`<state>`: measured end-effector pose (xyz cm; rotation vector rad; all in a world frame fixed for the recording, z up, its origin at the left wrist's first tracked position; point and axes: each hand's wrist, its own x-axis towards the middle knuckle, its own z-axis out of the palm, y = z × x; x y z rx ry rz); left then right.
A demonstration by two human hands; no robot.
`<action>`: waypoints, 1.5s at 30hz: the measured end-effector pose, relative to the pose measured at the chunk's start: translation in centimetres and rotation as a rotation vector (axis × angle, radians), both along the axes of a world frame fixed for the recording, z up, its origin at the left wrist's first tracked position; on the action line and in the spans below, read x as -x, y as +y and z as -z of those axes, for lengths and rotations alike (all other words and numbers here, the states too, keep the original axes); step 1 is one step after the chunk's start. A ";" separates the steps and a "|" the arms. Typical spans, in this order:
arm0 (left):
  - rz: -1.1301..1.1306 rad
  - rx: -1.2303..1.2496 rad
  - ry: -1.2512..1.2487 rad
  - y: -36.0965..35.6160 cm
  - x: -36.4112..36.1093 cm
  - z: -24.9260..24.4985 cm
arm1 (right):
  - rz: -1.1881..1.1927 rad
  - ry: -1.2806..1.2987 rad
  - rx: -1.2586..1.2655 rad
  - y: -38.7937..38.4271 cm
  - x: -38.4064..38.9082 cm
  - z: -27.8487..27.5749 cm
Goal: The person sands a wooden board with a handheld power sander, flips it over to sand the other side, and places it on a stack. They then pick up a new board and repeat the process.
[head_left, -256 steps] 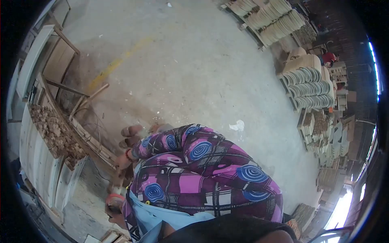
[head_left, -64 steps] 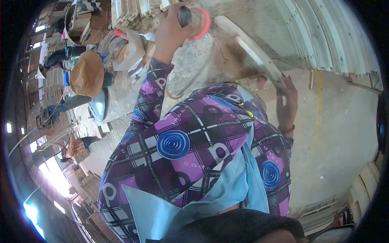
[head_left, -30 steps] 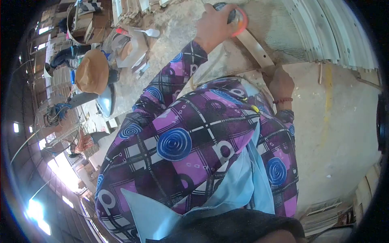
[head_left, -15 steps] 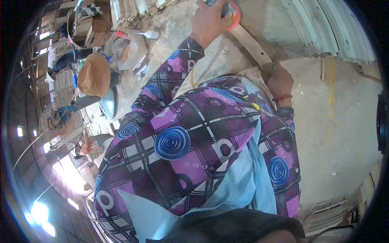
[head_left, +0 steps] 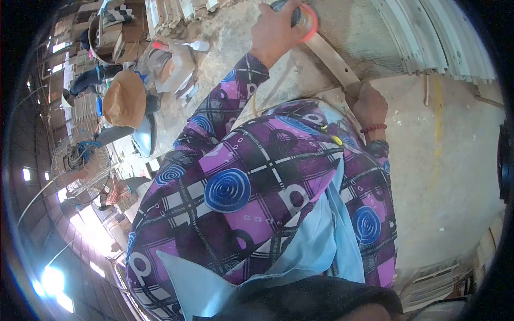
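My left hand [head_left: 274,33] is at the top of the view, its fingers curled over a round object with a dark top and a bright orange-red rim [head_left: 309,22]. I cannot make out its exact kind. It rests at the upper end of a narrow flat strip [head_left: 333,60], pale, with a small dark hole in it. At the strip's lower end, my right hand [head_left: 370,108], with a red bead bracelet at the wrist, is closed around it. My fingertips there are partly hidden.
Stacked long pale slats [head_left: 417,37] lie at the upper right. A white squeeze bottle [head_left: 199,46] and scraps of sheet [head_left: 179,67] lie on the stained surface to the left. Further left are a brown hat [head_left: 126,99] and a wire-caged fan [head_left: 80,168].
My left hand and the round object have shifted very slightly down the view. My right hand keeps its place on the strip.
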<state>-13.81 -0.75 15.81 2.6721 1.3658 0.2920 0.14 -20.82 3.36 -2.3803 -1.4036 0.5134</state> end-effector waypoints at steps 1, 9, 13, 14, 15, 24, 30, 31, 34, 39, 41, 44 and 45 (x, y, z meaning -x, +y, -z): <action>-0.001 0.020 0.008 -0.4 -0.1 -0.3 | -0.006 -0.001 -0.001 -0.1 0.0 0.2; 0.012 -0.089 -0.022 1.6 0.8 1.3 | 0.018 0.023 0.059 0.2 -0.2 -0.6; 0.029 0.001 -0.004 -0.1 0.3 0.4 | -0.026 0.067 0.030 -0.1 -0.5 -1.4; 0.033 0.023 -0.015 -0.3 0.3 0.2 | -0.026 0.056 0.034 -0.1 -0.4 -1.1; 0.019 0.008 -0.017 -0.1 0.3 0.3 | -0.023 0.043 0.036 0.0 -0.5 -0.8; 0.000 0.063 -0.070 -1.0 -0.3 1.2 | -0.028 0.063 0.017 -0.4 -0.8 0.0; 0.224 0.213 -0.036 -7.6 -1.8 -0.1 | -0.003 0.099 0.104 -0.4 -0.7 -1.7; 0.225 0.164 -0.064 -7.0 -1.9 0.3 | 0.004 0.095 0.124 -0.3 -0.6 -1.8; 0.108 0.125 -0.076 -1.9 -1.1 0.9 | 0.014 0.129 -0.082 -1.0 -0.4 -0.1; 0.046 0.008 -0.138 6.9 -0.3 1.1 | 0.003 0.049 0.097 0.0 0.7 -0.1; 0.041 -0.049 -0.109 7.4 0.0 2.1 | 0.009 0.078 0.104 -0.1 0.8 -0.6; 0.013 0.104 -0.062 0.7 -0.5 2.4 | 0.013 0.097 0.054 -0.7 1.1 -0.6; 0.086 0.123 -0.096 -1.8 -0.6 2.2 | 0.016 0.097 0.055 -0.8 1.1 -0.5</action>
